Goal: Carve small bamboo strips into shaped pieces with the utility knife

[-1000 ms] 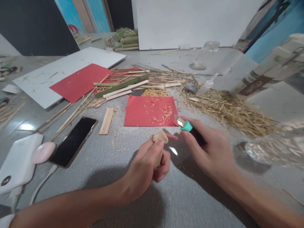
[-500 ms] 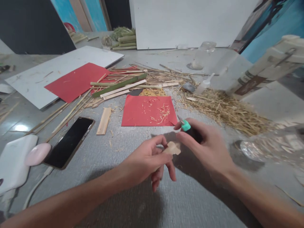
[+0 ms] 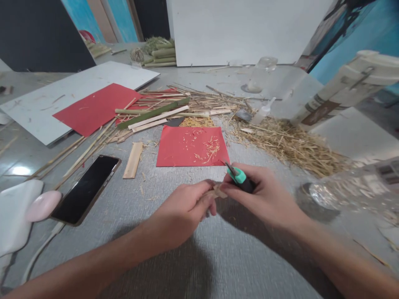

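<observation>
One teal-collared knife (image 3: pixel 240 176), pale wood (image 3: pixel 220 192)

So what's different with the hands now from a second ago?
The left hand has turned, tipping the wooden piece from upright towards the right hand, so the hands are closer together. Nothing was let go: the right hand still grips the utility knife. The smartphone and wood shavings stayed put.

Pale wooden piece (image 3: pixel 220 192), small, mostly hidden by fingers, gripped in left hand (image 3: pixel 183 205), visible end beside the right thumb. Cutter (image 3: pixel 245 182), black handle with mint-green collar, held tilted in right hand (image 3: pixel 271 199), metal tip pointing forward and left.
</observation>
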The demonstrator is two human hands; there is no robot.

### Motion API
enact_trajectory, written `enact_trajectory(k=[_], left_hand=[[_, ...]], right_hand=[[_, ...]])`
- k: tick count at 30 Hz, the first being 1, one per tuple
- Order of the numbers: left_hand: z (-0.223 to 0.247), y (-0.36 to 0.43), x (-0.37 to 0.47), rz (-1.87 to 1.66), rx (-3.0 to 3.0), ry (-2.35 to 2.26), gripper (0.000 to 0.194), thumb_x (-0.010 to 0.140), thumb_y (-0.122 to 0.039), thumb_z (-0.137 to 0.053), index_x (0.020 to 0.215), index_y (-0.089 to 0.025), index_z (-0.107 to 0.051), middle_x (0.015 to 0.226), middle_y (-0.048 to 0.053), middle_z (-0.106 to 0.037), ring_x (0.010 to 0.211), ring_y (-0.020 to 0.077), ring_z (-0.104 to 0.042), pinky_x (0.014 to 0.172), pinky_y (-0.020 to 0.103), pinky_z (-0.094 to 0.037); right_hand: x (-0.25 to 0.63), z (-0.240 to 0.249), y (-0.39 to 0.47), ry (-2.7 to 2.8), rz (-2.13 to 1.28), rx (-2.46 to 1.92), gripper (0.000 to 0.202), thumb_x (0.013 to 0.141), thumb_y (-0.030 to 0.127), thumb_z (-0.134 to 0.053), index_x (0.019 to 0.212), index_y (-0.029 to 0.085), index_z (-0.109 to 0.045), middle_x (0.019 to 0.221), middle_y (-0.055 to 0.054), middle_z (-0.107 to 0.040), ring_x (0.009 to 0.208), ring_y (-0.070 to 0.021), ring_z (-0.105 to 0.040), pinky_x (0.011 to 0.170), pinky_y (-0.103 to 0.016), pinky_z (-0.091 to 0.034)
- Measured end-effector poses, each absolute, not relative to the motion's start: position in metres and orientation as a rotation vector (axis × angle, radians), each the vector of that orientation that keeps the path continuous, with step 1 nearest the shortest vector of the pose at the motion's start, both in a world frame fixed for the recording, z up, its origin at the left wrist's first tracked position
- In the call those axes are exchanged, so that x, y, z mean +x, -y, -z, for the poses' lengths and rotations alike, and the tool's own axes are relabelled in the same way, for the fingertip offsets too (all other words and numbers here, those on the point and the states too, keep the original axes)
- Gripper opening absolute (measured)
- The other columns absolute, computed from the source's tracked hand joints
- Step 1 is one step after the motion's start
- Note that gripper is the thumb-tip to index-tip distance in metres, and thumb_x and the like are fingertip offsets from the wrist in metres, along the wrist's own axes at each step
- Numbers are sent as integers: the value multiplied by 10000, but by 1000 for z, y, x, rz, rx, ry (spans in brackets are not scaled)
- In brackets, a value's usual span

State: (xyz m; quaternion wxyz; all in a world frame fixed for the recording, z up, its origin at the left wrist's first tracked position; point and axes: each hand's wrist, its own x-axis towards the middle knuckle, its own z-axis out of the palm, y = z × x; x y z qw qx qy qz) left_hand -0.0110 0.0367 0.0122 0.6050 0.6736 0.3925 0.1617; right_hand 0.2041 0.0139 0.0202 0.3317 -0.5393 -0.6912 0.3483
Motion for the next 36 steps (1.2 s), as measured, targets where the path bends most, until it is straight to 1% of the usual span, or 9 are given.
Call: enact_trajectory(k=[4,6,8,11,15,19,27,32,36], left_hand=[[-14,-39,-13,-402,1456,-967,146,1002,-341,-639,1044,-207,-681,771,-45,-503,670,122,-418,585,269,-298],[-13,-41,-13,-395,1381,-946,220,951,-366,-709,1097,-203,-693,758,-57,-455,644,116,-374,562,265,-272],[-12,-43,-12,-396,1341,-926,248,927,-388,-732,1073,-191,-697,753,-57,-460,638,112,-365,566,262,-280],[-13,-46,-12,-363,1382,-931,244,929,-410,-726,1017,-184,-699,789,-42,-530,671,115,-407,603,262,-318],[-16,-52,-17,-231,1574,-1027,298,962,-470,-686,886,-181,-679,775,-35,-538,707,129,-436,614,275,-317],[-14,-54,-20,-208,1748,-1080,400,1003,-527,-635,796,-184,-641,741,-35,-552,706,132,-465,621,289,-317],[-6,-49,-21,-233,1904,-1119,511,1042,-593,-563,725,-193,-590,642,-48,-509,625,126,-425,577,320,-256],[-7,-48,-20,-254,1943,-1154,453,1023,-543,-616,729,-199,-594,656,-39,-575,621,134,-469,603,321,-262],[-8,-49,-19,-254,1931,-1193,502,1043,-550,-569,681,-203,-551,606,-35,-532,587,139,-447,604,328,-241]], right_hand=[[210,-17,-14,1983,-487,-1447,208,1023,397,-615,892,236,-608,649,42,-570,551,-142,-474,551,-293,-348],[214,-15,-15,2115,-272,-1416,190,1047,389,-584,973,221,-632,734,11,-633,588,-152,-518,585,-307,-357],[217,-15,-15,2238,-114,-1369,194,1056,376,-571,1033,204,-661,837,-27,-684,657,-171,-576,618,-319,-360],[222,-19,-18,2377,24,-1285,223,1059,366,-571,1097,190,-702,892,-49,-709,732,-199,-623,676,-345,-361],[228,-24,-22,2492,69,-1228,269,1061,379,-584,1211,203,-721,929,-40,-732,786,-217,-653,853,-410,-367],[232,-26,-23,2547,76,-1224,303,1058,390,-576,1261,212,-715,953,-37,-740,775,-218,-657,909,-444,-336],[230,-27,-21,2625,130,-1218,338,1061,407,-552,1289,215,-712,938,-25,-728,786,-245,-670,914,-453,-351],[231,-25,-21,2618,104,-1258,354,1075,407,-538,1311,210,-713,939,-26,-719,794,-239,-662,818,-404,-371],[231,-22,-21,2591,152,-1283,382,1083,437,-543,1329,200,-714,927,-41,-713,782,-233,-657,764,-383,-366]])
